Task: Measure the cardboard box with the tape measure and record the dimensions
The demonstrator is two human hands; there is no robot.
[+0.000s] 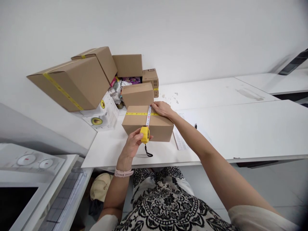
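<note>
A closed cardboard box (161, 132) with a strip of yellow tape across its top sits on the white table in front of me. My left hand (133, 142) is closed around a yellow tape measure (145, 134) at the near edge of the box, its black wrist strap hanging down. The pulled-out blade (148, 116) crosses the box top from near to far. At the far edge, the fingers of my right hand (162, 108) pinch the blade's end against the box.
Behind stands another cardboard box (138, 93). Large taped boxes (79, 83) are stacked at the left on a white avocado-print carton (108, 112). A printed sheet (180, 139) and a black pen (195, 126) lie to the right on the table (240, 128). A microwave (26, 166) is at lower left.
</note>
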